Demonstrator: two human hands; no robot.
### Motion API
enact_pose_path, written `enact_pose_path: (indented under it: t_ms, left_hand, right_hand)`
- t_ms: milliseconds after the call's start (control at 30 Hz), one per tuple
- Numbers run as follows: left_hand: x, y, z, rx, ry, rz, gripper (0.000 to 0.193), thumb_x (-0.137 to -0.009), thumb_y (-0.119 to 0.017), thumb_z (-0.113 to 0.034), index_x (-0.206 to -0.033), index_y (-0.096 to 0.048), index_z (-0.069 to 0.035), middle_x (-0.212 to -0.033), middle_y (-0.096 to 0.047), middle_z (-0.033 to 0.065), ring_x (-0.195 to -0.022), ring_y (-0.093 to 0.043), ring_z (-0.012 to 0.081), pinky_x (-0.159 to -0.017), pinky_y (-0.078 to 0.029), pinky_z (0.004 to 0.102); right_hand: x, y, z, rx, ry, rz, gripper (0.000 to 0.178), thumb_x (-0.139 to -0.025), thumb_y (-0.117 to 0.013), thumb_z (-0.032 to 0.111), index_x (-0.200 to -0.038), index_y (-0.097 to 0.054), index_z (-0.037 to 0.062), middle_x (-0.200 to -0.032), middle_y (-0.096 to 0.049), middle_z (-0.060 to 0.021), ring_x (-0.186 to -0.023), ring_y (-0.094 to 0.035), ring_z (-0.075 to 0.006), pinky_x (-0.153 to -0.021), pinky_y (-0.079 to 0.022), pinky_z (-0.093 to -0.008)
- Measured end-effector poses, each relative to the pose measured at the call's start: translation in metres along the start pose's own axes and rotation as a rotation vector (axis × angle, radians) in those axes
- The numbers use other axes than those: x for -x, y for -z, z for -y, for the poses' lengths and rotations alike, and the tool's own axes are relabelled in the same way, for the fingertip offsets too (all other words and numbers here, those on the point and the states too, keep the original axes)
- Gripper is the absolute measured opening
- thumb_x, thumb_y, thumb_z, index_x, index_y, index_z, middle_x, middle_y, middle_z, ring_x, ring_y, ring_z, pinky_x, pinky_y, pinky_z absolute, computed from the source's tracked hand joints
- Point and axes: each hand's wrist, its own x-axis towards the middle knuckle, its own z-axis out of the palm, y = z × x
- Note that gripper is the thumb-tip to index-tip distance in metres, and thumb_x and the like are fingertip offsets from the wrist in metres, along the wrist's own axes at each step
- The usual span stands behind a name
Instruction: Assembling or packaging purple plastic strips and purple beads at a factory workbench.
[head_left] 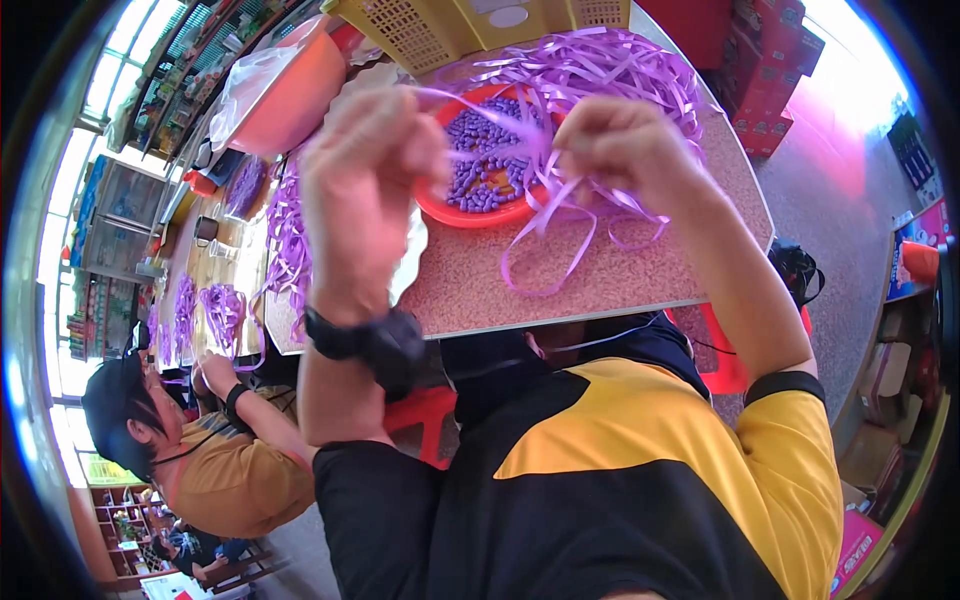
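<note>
Right hand [628, 145] pinches lilac ribbon [535, 140]; left hand [365, 180] blurred (can't tell its grip). I'd keep slack off the red bowl [480, 218].

Bright windows [117, 68] line the left side, near crowded shelves [162, 90]; red cartons [760, 75] (stacked high) stand on the grey floor [840, 250] past the speckled bench [460, 288]; a red stool [725, 375] sits nearer.
</note>
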Motion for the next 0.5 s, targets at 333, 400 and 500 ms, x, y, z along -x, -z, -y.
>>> enact_pose_path:
  t_ms: [333,400,500]
  left_hand:
    - [-0.086,0.242,-0.083,-0.961,-0.166,-0.721,0.039,-0.087,-0.072,-0.021,-0.117,-0.064,0.002,-0.074,-0.061,0.0063,-0.062,-0.054,0.0122,-0.054,-0.048,0.0274]
    - [-0.087,0.233,-0.049,-1.730,-0.042,-0.517,0.043,-0.077,-0.079,-0.024,-0.111,-0.070,0.001,-0.075,-0.068,0.0079,-0.072,-0.065,0.0163,-0.056,-0.052,0.0312]
    - [-0.078,0.162,0.020,-1.836,-0.413,-0.128,0.033,-0.073,-0.078,-0.022,-0.097,-0.074,-0.001,-0.090,-0.073,0.0131,-0.078,-0.068,0.0193,-0.069,-0.053,0.0335]
  right_hand:
    - [0.004,0.032,0.023,0.114,0.170,-0.658,0.016,-0.092,-0.060,0.010,-0.103,-0.067,0.0007,-0.069,-0.061,-0.0018,-0.054,-0.059,-0.0071,-0.043,-0.031,-0.0184]
    - [0.004,0.021,0.017,0.302,0.147,-0.466,0.013,-0.092,-0.060,0.010,-0.098,-0.069,0.0024,-0.071,-0.061,-0.0006,-0.054,-0.058,-0.0064,-0.043,-0.032,-0.0186]
    - [0.002,0.007,0.010,0.429,0.139,-0.420,0.012,-0.090,-0.060,0.005,-0.094,-0.070,0.0018,-0.075,-0.063,-0.0007,-0.056,-0.058,-0.0059,-0.047,-0.038,-0.0185]
